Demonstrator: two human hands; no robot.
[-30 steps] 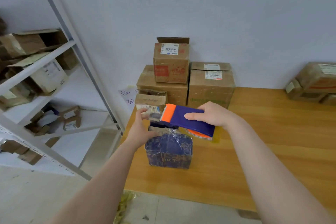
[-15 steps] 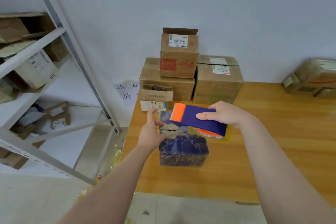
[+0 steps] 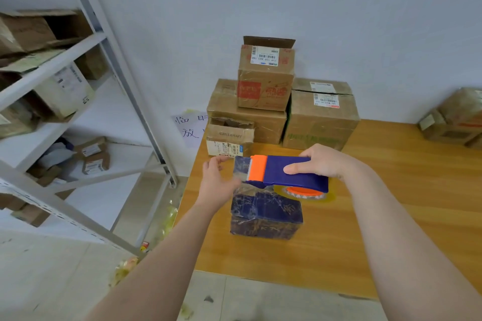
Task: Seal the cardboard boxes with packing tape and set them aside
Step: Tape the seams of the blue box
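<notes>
A small dark blue patterned box (image 3: 266, 216), wrapped in clear film, sits near the left edge of the wooden table (image 3: 391, 216). Just above it my right hand (image 3: 322, 163) grips a blue and orange tape dispenser (image 3: 287, 173) from the top, toothed end pointing left. The tape roll (image 3: 303, 191) hangs under the dispenser. A short strip of clear tape (image 3: 241, 168) runs from the teeth to my left hand (image 3: 217, 180), which pinches it at the box's upper left. The fingertips of that hand are hidden.
Three brown cartons (image 3: 266, 78) are stacked against the wall at the table's back, with a small open-topped carton (image 3: 229, 137) in front of them. Another carton (image 3: 456, 120) sits at the far right. A metal shelf rack (image 3: 86, 41) with boxes stands left of the table.
The dispenser has shifted a little to the right, away from my left hand, with tape drawn out between them. The blue box has stayed in place.
</notes>
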